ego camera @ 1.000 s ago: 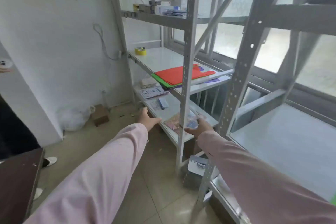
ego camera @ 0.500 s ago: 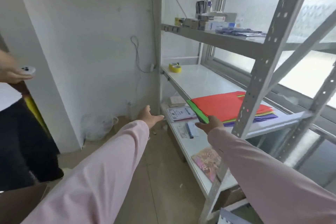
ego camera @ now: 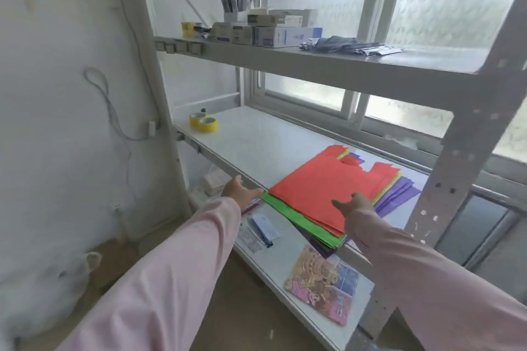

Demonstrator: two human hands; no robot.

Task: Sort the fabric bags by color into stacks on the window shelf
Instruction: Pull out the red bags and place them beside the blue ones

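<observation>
Both hands have reached farther in since half a second ago. The right hand (ego camera: pixel 353 204), then at the green corner of the stack (ego camera: pixel 313 208), is now over the near edge of the red bag (ego camera: pixel 328 177). The left hand (ego camera: pixel 242 192) has risen to the front lip of the shelf (ego camera: pixel 256 145), just at 9 o'clock of that green corner. The bystander then at the left edge is out of view.

The right hand's fingers are loosely spread, its thumb pointing to 9 o'clock, and it grips nothing. Whether it touches the red bag I cannot tell. The left hand's fingers are straight and forward, holding nothing.

The bags lie in one mixed stack on the middle shelf beside the window (ego camera: pixel 456 8), toward its right end. Red is on top, green bags (ego camera: pixel 296 214) stick out at 7 o'clock, and purple bags (ego camera: pixel 399 194) fan out at 3 o'clock. A thin yellow-green edge shows between red and purple.

Tape rolls (ego camera: pixel 204 122) sit at 10 o'clock of the stack, well apart from it. Boxes (ego camera: pixel 285 35) stand on the upper shelf (ego camera: pixel 370 68) at 12 o'clock. On the lower shelf (ego camera: pixel 282 262) a picture book (ego camera: pixel 322 285) lies at 6 o'clock.
</observation>
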